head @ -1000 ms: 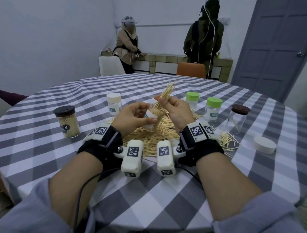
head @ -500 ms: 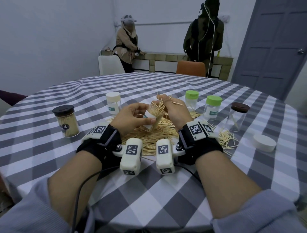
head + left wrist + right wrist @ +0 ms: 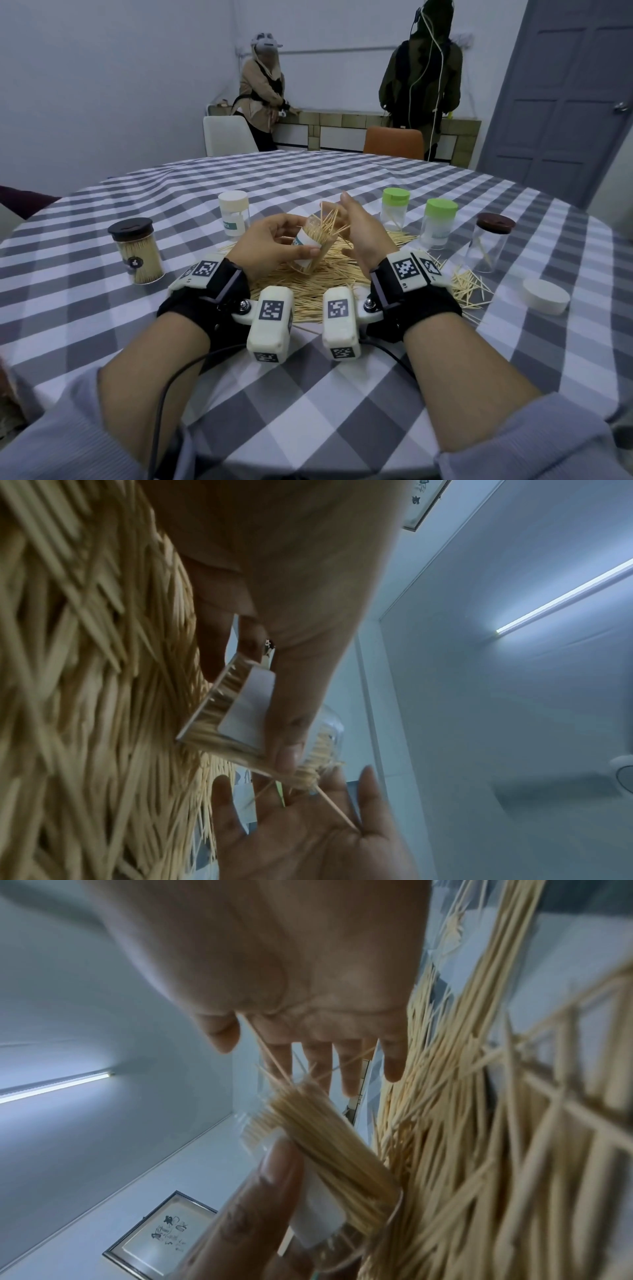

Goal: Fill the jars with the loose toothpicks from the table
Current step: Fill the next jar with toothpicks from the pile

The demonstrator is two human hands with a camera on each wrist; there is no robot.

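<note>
My left hand [image 3: 274, 240] grips a clear open jar [image 3: 310, 245] with a white label, tilted with its mouth up and to the right, above the pile of loose toothpicks [image 3: 318, 284]. The jar [image 3: 240, 712] is packed with toothpicks, and some stick out crookedly from its mouth [image 3: 329, 222]. My right hand [image 3: 359, 229] is open at the jar's mouth, fingers straight, palm against the protruding toothpick ends. In the right wrist view the straight fingers [image 3: 346, 1064] spread above the packed jar [image 3: 329, 1153]. A single toothpick [image 3: 337, 811] lies across the right palm.
A dark-lidded jar full of toothpicks [image 3: 137, 250] stands left. A white-lidded jar [image 3: 234, 214] stands behind the hands, two green-lidded jars [image 3: 395, 210] [image 3: 440, 222] and a brown-lidded one [image 3: 488, 241] to the right. A loose white lid [image 3: 544, 296] lies far right. Two people stand beyond the table.
My right hand held a bundle of toothpicks above the jar, pushed it into the mouth, then let go and opened flat against the ends. The left hand kept holding the jar.
</note>
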